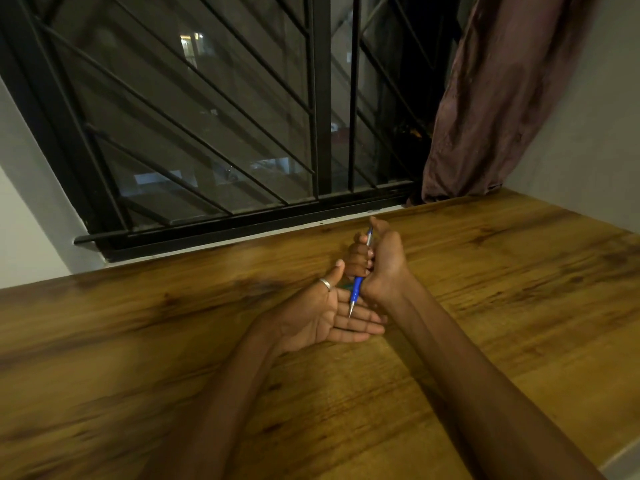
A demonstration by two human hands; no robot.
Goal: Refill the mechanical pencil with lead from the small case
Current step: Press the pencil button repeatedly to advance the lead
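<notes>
My right hand [379, 261] is closed in a fist around a blue mechanical pencil [356, 289], thumb up at its top end. The pencil stands nearly upright with its metal tip pointing down. My left hand [322, 315] lies flat and palm-up under that tip, fingers apart, a silver ring on the thumb. The tip hovers just above or touches the left fingers; I cannot tell which. A small greenish object [344, 286], possibly the lead case, peeks out on the table behind the left hand, mostly hidden.
Both forearms rest over a wooden table [173, 358]. A barred window [207, 116] runs along the table's far edge. A brown curtain [502, 98] hangs at the back right, by a grey wall.
</notes>
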